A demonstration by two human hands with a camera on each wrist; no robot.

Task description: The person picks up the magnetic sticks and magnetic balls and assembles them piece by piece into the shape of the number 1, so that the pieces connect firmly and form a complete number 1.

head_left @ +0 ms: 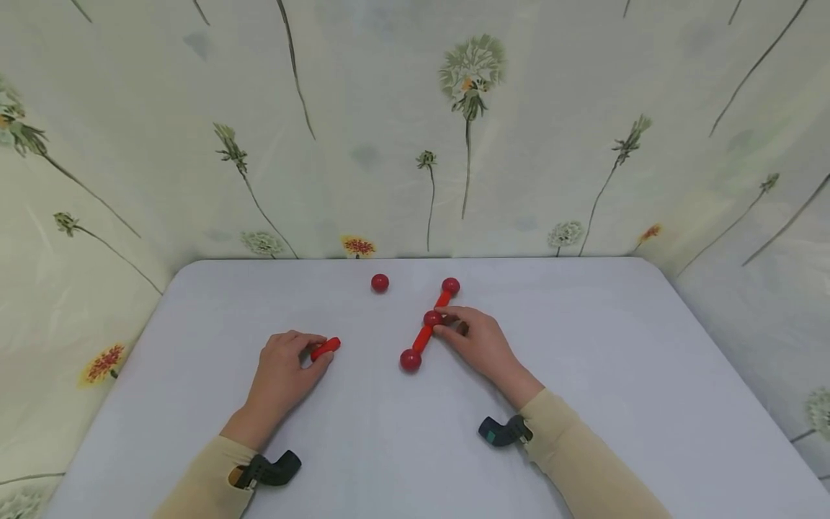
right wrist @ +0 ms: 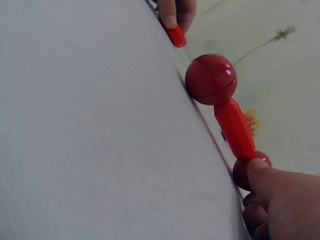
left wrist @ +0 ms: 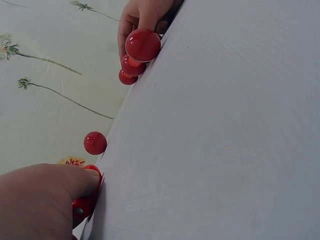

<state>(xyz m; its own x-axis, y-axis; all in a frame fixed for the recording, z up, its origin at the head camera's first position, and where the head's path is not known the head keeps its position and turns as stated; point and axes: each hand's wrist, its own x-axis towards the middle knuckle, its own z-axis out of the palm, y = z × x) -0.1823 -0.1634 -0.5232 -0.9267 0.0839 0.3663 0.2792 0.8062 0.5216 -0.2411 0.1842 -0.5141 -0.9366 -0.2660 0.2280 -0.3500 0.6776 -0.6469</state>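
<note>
A straight chain of red balls and red rods lies slanted on the table: a near ball, a rod, a middle ball, another rod and a far ball. My right hand pinches the chain at its middle ball, thumb on the near side; in the right wrist view the thumb partly covers that ball. To the left, my left hand holds a loose red rod between thumb and fingers, close to the tabletop. A small hole shows in this rod in the left wrist view.
A single red ball sits near the table's back edge, left of the chain. The white table has rounded back corners. Behind and beside it hangs a dandelion-print cloth. Each sleeve carries a dark wrist camera.
</note>
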